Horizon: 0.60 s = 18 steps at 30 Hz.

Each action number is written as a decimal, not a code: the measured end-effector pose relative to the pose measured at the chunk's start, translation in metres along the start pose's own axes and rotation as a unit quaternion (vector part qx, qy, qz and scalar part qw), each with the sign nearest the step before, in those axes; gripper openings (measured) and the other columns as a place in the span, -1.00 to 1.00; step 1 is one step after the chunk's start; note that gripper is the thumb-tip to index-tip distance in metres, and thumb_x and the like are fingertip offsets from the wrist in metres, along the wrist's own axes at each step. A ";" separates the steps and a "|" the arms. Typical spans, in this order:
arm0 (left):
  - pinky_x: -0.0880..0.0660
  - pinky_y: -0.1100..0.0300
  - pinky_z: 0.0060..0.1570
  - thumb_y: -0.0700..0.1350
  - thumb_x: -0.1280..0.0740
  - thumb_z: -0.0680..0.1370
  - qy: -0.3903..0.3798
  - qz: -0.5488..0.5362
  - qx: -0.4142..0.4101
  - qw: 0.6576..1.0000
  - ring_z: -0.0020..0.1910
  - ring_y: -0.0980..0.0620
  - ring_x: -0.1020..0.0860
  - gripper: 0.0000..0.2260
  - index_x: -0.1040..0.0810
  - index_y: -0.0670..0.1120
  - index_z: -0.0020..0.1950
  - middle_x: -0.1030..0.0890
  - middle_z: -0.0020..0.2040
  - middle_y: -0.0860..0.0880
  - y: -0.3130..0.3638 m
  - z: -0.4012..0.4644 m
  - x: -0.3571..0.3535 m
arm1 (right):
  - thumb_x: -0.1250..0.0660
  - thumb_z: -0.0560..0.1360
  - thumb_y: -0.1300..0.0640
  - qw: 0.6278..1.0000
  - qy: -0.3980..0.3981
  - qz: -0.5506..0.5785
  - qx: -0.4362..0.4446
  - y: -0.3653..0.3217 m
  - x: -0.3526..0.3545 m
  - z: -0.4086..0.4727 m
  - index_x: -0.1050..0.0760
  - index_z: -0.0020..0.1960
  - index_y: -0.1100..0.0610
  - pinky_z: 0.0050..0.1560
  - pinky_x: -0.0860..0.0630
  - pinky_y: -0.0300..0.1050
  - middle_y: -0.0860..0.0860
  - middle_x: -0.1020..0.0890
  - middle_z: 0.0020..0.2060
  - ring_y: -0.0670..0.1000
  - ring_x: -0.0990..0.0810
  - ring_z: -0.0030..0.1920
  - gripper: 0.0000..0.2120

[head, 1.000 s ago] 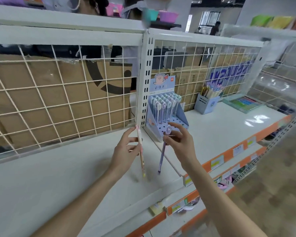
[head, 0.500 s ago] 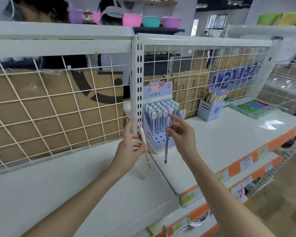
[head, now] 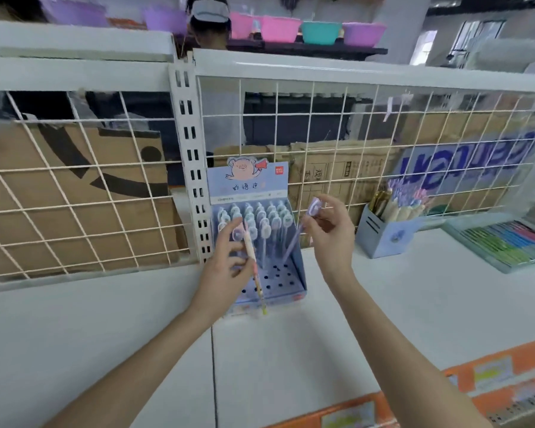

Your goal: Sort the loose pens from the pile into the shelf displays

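Two bare forearms are seen reaching up from the lower edge over the white shelf (head: 291, 350). A pink pen (head: 254, 267) is pinched in the left hand (head: 226, 270), fingers curled round its upper half; the pen hangs nearly upright, tip down, in front of the display's lower edge. A purple pen (head: 297, 236) is pinched near its rounded cap by the fingers of the right hand (head: 329, 233), the barrel slanting down and leftward toward the holes. Directly behind and between both hands a blue pen display box (head: 278, 285) is placed, its back rows filled with capped pens (head: 260, 217), its front holes unoccupied. To the right of the right hand a blue pen holder (head: 383, 239) with mixed pens is noted, and beyond it a flat tray of coloured pens (head: 507, 245). A white wire grid (head: 337, 143) is fixed behind everything, cardboard visible through it.
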<state>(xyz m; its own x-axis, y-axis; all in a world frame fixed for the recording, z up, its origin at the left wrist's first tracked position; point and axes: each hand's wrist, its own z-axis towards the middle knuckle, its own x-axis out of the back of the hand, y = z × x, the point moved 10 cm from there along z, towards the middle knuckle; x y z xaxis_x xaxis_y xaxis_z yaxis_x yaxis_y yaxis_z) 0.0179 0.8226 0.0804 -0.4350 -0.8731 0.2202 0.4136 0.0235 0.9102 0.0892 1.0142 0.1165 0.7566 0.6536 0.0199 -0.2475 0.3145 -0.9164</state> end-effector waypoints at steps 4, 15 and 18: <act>-0.51 0.36 -0.16 -0.38 -0.29 0.51 0.042 -0.006 0.024 0.999 -0.18 0.11 -0.62 -0.39 -0.18 0.20 0.33 -0.52 -0.01 -0.08 -0.007 0.002 -0.004 | -0.36 0.44 0.36 0.998 -0.055 0.003 0.009 0.006 -0.014 0.015 -0.43 0.03 -0.13 -0.03 -0.57 -0.05 0.05 -0.60 -0.16 -0.01 -0.59 -0.15 -0.60; -0.52 0.35 -0.12 -0.37 -0.32 0.50 0.074 0.024 0.032 0.996 -0.16 0.10 -0.61 -0.37 -0.20 0.24 0.31 -0.52 0.03 -0.04 -0.009 -0.004 0.013 | -0.35 0.46 0.37 0.992 -0.092 -0.017 0.085 -0.001 -0.025 0.006 -0.41 0.07 -0.10 -0.09 -0.39 -0.52 -0.05 -0.56 -0.10 -0.14 -0.56 -0.08 -0.60; -0.51 0.37 -0.12 -0.37 -0.32 0.50 0.068 0.028 0.026 0.997 -0.15 0.10 -0.61 -0.36 -0.18 0.23 0.34 -0.52 0.02 -0.02 -0.006 -0.004 0.012 | -0.35 0.47 0.35 0.992 -0.090 -0.028 0.086 0.003 -0.025 0.002 -0.42 0.11 -0.07 -0.08 -0.40 -0.50 -0.01 -0.58 -0.06 -0.10 -0.56 -0.05 -0.62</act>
<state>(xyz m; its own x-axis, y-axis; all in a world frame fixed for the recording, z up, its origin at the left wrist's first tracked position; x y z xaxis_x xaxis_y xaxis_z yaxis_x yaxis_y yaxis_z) 0.0134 0.8098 0.0758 -0.2979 -0.9279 0.2240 0.3902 0.0958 0.9157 0.0681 0.9997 0.1136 0.6557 0.7393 0.1531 -0.3195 0.4555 -0.8309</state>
